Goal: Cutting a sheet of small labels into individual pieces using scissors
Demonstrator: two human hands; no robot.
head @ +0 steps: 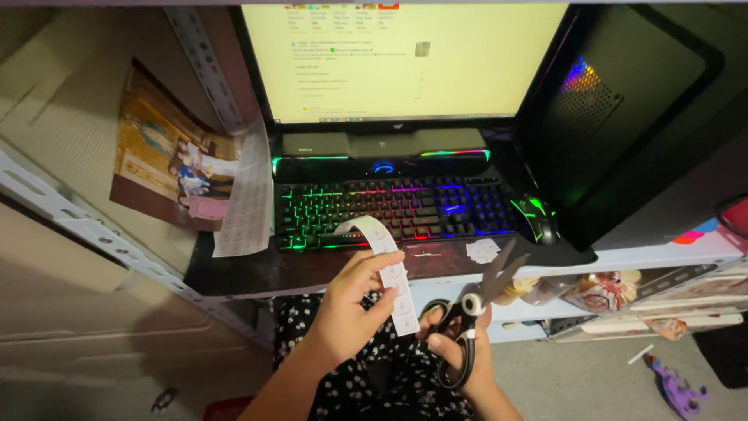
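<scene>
Over the desk's (257, 273) front edge, the left hand (351, 304) is pinching a white sticker strip (389, 269) while the right hand (460, 351) is gripping open scissors (475, 300).

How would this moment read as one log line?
left hand: holds white strip | right hand: holds open scissors | behind: lit keyboard

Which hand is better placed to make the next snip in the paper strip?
Probably the right hand: it already grips the scissors, blades open and angled up beside the paper strip. The left hand pinches that strip.
</scene>
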